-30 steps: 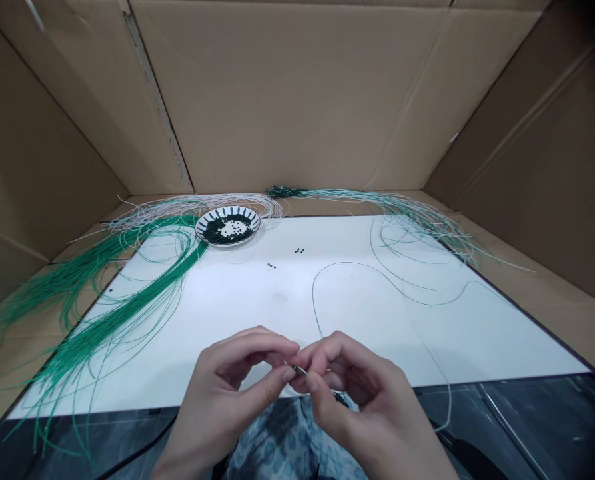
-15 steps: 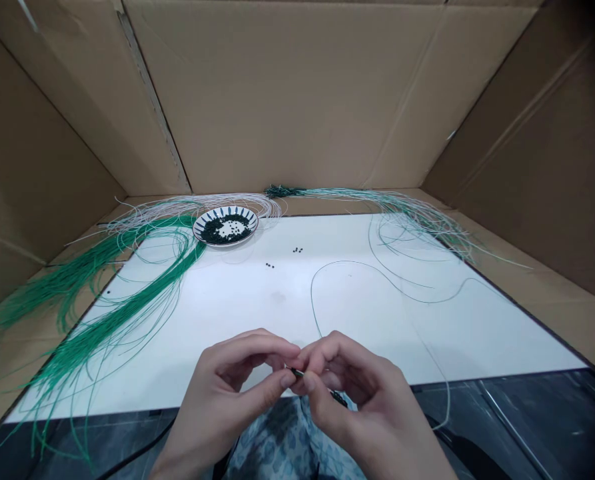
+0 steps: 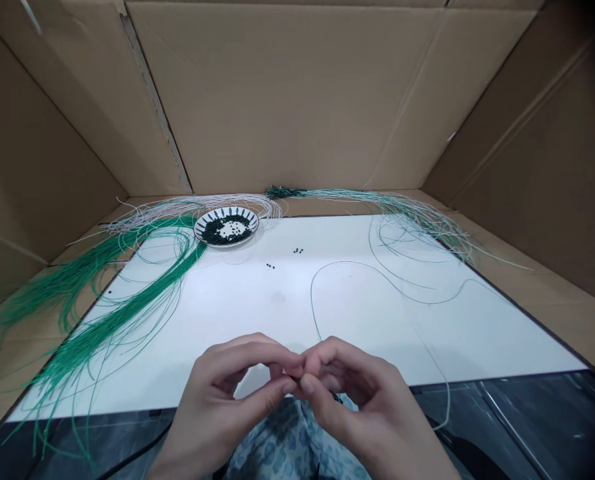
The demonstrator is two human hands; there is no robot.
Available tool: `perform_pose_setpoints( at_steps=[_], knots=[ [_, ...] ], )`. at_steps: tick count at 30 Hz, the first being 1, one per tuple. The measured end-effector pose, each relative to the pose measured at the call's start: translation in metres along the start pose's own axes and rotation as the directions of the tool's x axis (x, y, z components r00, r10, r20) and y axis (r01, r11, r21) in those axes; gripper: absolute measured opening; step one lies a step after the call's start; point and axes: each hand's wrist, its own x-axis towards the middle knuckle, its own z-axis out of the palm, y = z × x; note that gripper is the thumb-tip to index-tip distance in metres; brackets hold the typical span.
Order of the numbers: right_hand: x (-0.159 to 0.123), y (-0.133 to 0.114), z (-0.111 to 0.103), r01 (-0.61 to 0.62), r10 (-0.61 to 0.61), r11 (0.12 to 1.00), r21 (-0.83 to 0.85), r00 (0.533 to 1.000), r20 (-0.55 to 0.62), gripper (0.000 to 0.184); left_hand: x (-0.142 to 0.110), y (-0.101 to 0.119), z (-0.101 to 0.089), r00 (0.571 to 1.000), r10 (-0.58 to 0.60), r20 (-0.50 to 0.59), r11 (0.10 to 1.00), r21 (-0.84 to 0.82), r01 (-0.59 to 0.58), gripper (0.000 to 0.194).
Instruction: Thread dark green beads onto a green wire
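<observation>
As the left hand [image 3: 222, 400] and right hand [image 3: 362, 413] curl together, their fingers [image 3: 277, 353] pinch narrowly on a thin green wire [image 3: 314, 317], with dark beads [image 3: 336, 398] just below the right fingers.

Matt brown corrugated cardboard walls [image 3: 297, 100] rise around a smooth white bench [image 3: 257, 320], with a glossy glazed ceramic plate [image 3: 212, 223], thin green wires [image 3: 127, 313] with a smooth plastic-looking coating, and soft printed cloth [image 3: 287, 443].

My left hand [image 3: 222, 393] and right hand [image 3: 357, 400] can pass forward over the white board [image 3: 257, 313] to the plate [image 3: 226, 244]; green wires [image 3: 122, 313] crowd the left, a thin wire loop [image 3: 352, 262] the right.
</observation>
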Motion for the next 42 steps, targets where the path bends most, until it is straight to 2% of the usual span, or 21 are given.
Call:
perform_pose_setpoints(
  at_steps=[5,10,12,16,19,20,25,31,35,37,39,42],
  knots=[
    [0.002,0.005,-0.005,-0.006,0.005,0.999,0.048,1.0,0.025,0.013,0.0,0.002,0.002,0.994,0.112,-0.022,0.983,0.149,-0.107,0.035],
    [0.007,0.013,-0.005,-0.016,0.015,0.976,0.218,1.0,0.007,0.019,0.001,-0.001,0.009,0.98,0.194,-0.046,0.958,0.226,-0.179,0.036],
    [0.009,0.017,-0.004,-0.021,0.018,0.96,0.28,1.0,0.012,0.024,0.001,-0.003,0.01,0.984,0.155,-0.088,0.974,0.182,-0.137,0.03],
    [0.014,0.02,-0.003,-0.013,0.023,0.962,0.274,0.999,-0.034,0.033,0.001,-0.005,0.007,0.973,-0.083,-0.214,0.995,0.038,0.094,0.027],
    [0.017,0.021,-0.003,-0.008,0.024,0.96,0.279,0.998,-0.051,0.035,0.003,-0.005,0.004,0.966,-0.167,-0.196,0.985,0.006,0.171,0.009],
    [0.017,0.021,-0.003,-0.007,0.021,0.958,0.288,0.999,-0.046,0.035,0.003,-0.005,0.003,0.969,-0.173,-0.175,0.984,0.018,0.179,0.003],
    [0.016,0.022,-0.001,0.028,-0.022,0.967,0.252,0.999,-0.025,0.034,0.004,-0.004,0.006,0.975,-0.19,-0.117,0.978,0.07,0.198,0.015],
    [0.017,0.022,-0.001,0.135,-0.137,0.991,-0.024,0.988,-0.075,0.018,0.005,-0.005,0.009,0.977,-0.125,-0.174,0.975,0.162,0.154,0.014],
    [0.016,0.026,-0.001,0.143,-0.143,0.99,0.006,0.988,-0.061,0.015,0.003,-0.007,0.01,0.971,-0.113,-0.212,0.976,0.158,0.148,0.015],
    [0.017,0.032,-0.002,0.118,-0.117,0.99,0.072,0.993,-0.019,0.018,0.001,-0.009,0.011,0.978,-0.088,-0.192,0.973,0.192,0.125,0.015],
    [0.022,0.038,-0.006,0.108,-0.108,0.989,0.099,0.994,-0.007,0.024,0.002,-0.012,0.008,0.99,-0.068,-0.127,0.962,0.256,0.099,0.016],
    [0.038,0.049,-0.024,0.162,-0.158,0.986,0.024,0.981,-0.116,0.03,0.021,-0.026,-0.006,0.996,-0.087,0.033,0.877,0.476,0.061,0.009]
  ],
)
